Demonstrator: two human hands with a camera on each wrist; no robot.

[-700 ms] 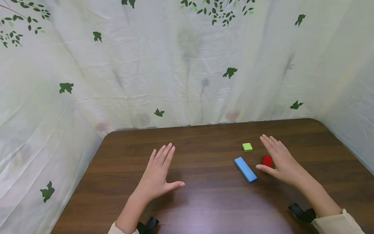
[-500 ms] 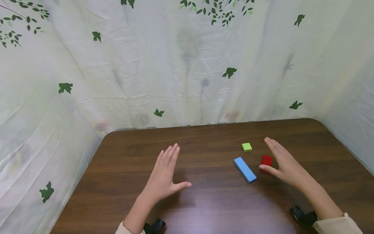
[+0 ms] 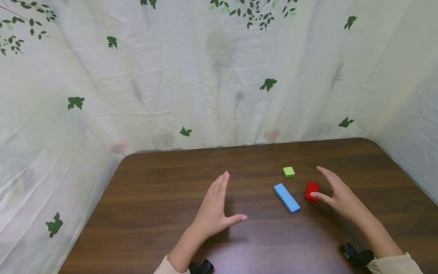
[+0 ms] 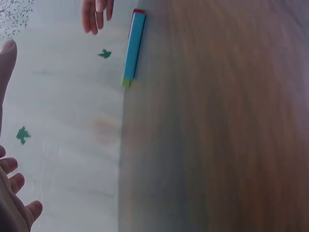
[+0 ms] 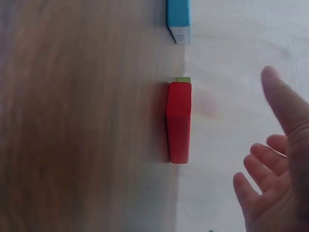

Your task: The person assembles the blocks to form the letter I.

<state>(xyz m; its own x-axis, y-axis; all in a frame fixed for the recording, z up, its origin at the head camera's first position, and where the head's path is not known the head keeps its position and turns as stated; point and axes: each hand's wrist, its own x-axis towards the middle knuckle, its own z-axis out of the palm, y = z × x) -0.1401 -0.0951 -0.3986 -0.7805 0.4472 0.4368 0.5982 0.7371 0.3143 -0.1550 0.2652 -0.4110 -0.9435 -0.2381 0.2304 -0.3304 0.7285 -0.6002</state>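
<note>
Three flat blocks lie on the brown wooden table (image 3: 171, 198): a light blue bar (image 3: 286, 198), a red block (image 3: 311, 190) and a small green square (image 3: 289, 171). My right hand (image 3: 337, 194) hovers open just right of the red block, thumb tip close to it, holding nothing. My left hand (image 3: 215, 209) stands open on edge near the table's middle, left of the blue bar. The right wrist view shows the red block (image 5: 178, 122) near my fingers (image 5: 270, 179). In the left wrist view the blue bar (image 4: 133, 46) lies far off.
A pale curtain with green leaf prints (image 3: 219, 76) closes in the table on the left, back and right. Black straps (image 3: 354, 254) sit at my wrists near the table's front edge.
My left hand has slid right, toward the blue bar. My right hand has drawn slightly right and turned more on edge beside the red block. The blocks have not moved.
</note>
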